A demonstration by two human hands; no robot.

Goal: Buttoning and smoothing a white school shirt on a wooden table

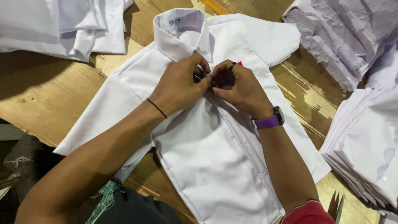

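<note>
A white short-sleeved shirt (207, 153) lies front up on a wooden table (54, 99), collar toward the far edge. My left hand (180, 85) and my right hand (238, 87) meet at the shirt's front placket just below the collar, fingers pinched on the cloth. Whatever sits between the fingertips is hidden. A thin black band circles my left wrist. My right wrist carries a watch with a purple strap, and a dark ring sits on one finger. A small red bit shows beside my right hand.
A pile of folded white cloth (66, 25) lies at the far left. Crumpled pale fabric (340, 33) is heaped at the far right, and a stack of folded white shirts (365, 145) sits at the right edge. Scissor tips (338, 205) show bottom right.
</note>
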